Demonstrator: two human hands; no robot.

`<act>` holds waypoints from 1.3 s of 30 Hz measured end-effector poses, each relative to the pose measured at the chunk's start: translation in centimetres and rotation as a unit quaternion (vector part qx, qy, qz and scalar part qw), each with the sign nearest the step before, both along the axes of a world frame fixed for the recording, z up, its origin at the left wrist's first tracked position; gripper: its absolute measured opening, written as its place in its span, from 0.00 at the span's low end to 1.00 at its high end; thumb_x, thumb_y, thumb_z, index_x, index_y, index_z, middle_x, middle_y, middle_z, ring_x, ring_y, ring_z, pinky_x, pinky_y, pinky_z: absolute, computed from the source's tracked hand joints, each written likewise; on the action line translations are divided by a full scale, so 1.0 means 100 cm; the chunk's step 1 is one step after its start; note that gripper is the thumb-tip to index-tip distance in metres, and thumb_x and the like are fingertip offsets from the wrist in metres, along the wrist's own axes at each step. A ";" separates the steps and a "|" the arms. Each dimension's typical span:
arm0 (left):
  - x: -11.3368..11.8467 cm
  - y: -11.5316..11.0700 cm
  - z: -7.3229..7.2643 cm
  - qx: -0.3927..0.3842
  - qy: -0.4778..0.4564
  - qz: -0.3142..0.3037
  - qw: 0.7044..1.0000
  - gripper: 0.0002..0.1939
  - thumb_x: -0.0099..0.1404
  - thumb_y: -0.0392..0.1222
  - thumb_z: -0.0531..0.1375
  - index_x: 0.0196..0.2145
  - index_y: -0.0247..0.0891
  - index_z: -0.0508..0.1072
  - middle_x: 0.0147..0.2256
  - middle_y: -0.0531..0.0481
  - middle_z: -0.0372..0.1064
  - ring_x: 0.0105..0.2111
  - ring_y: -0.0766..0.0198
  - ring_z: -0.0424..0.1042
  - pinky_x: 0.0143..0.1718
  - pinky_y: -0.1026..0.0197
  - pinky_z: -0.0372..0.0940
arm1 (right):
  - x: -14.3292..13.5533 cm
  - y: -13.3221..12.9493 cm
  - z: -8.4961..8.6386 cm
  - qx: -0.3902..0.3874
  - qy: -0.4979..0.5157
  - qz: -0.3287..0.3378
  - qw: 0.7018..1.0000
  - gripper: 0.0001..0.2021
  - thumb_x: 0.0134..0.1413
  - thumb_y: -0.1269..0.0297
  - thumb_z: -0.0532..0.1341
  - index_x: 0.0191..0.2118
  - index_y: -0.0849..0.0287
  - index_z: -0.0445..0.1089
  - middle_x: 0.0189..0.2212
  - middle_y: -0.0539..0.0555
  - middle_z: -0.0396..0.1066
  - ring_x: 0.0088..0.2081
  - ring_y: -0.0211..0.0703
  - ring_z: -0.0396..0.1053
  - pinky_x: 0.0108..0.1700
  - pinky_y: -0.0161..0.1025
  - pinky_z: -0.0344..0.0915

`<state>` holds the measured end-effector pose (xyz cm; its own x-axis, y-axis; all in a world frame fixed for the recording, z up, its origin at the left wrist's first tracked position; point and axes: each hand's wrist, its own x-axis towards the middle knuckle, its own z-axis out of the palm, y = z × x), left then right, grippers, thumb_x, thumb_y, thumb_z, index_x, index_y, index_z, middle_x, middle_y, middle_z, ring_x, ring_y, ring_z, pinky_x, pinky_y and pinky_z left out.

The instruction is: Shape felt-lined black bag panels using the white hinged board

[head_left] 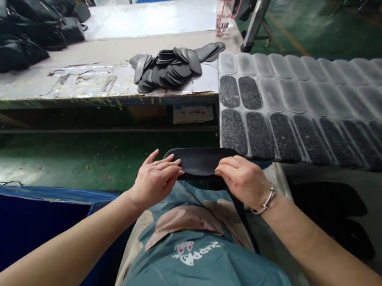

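Piece (198,161) looks blk, smooth, elongated w/ rounded corners, slt sheen.

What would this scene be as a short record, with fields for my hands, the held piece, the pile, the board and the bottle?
left hand: gripping the black piece at its left end
right hand: pinching its right end; bracelet on wrist
held piece: long, rounded ends
pile: dark pieces heaped on the table
board: right of the pile, rows of rounded patches, nearest row dark
bottle: pink top, beyond the pile
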<state>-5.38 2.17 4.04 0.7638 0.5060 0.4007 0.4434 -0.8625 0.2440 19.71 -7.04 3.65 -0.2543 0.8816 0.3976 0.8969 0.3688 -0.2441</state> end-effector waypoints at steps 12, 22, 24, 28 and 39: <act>-0.006 0.000 -0.001 -0.004 0.003 -0.022 1.000 0.07 0.65 0.39 0.58 0.40 0.42 0.75 0.45 0.49 0.76 0.50 0.55 0.71 0.61 0.42 0.50 | 0.001 -0.002 0.002 0.020 0.030 0.029 0.999 0.07 0.59 0.70 0.58 0.33 0.61 0.74 0.34 0.55 0.74 0.35 0.41 0.68 0.39 0.38 0.68; -0.019 0.000 -0.005 0.009 0.046 -0.059 0.997 0.15 0.66 0.36 0.56 0.50 0.42 0.71 0.52 0.46 0.70 0.57 0.53 0.63 0.64 0.38 0.34 | 0.010 -0.013 -0.015 0.049 0.039 0.076 0.995 0.11 0.56 0.73 0.61 0.45 0.62 0.73 0.41 0.57 0.73 0.42 0.44 0.68 0.52 0.48 0.67; -0.025 0.000 -0.009 0.011 0.070 -0.071 0.995 0.20 0.66 0.33 0.54 0.54 0.42 0.68 0.56 0.45 0.66 0.60 0.52 0.59 0.64 0.37 0.32 | 0.011 -0.017 -0.018 0.045 0.051 0.070 0.995 0.16 0.56 0.75 0.59 0.50 0.60 0.71 0.43 0.57 0.71 0.45 0.45 0.67 0.56 0.50 0.65; -0.032 -0.001 -0.016 0.009 0.098 -0.075 0.992 0.29 0.60 0.26 0.51 0.57 0.45 0.65 0.61 0.44 0.59 0.64 0.50 0.51 0.63 0.34 0.34 | 0.008 -0.019 -0.016 0.010 0.034 0.040 0.999 0.23 0.56 0.77 0.58 0.57 0.53 0.67 0.43 0.57 0.69 0.45 0.45 0.67 0.56 0.52 0.64; -0.034 -0.008 -0.015 -0.047 0.011 -0.041 0.998 0.28 0.63 0.30 0.55 0.60 0.43 0.61 0.60 0.43 0.61 0.62 0.50 0.54 0.63 0.35 0.42 | 0.004 -0.023 -0.014 0.003 0.102 0.027 0.994 0.24 0.54 0.79 0.57 0.56 0.52 0.68 0.41 0.56 0.68 0.46 0.46 0.68 0.56 0.55 0.65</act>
<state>-8.80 1.35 2.52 0.8118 0.4765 0.3375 0.3793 -0.8698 0.3156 20.07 -9.36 2.25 -0.2160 0.8663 0.4505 0.8077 0.4177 -0.4161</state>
